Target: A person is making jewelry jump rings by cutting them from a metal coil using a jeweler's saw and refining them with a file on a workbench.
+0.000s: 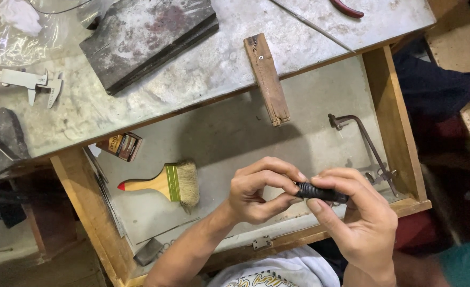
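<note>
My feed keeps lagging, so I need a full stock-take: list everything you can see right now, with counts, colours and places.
saw frame: 1, dark metal with black ribbed handle, over drawer's right side, handle held in both hands
paintbrush: 1, pale wood handle with red tip, green band, tan bristles, in drawer
small box: 1, brown and orange, drawer's back left corner
wooden bench peg: 1, brown, sticking out over drawer
dark slab: 1, grey-black, on benchtop
caliper: 1, silver, benchtop left
pliers handle: 1, red, top edge
drawer: 1, wooden, open
left hand: 1, gripping handle's left end
right hand: 1, gripping handle's right end
</note>
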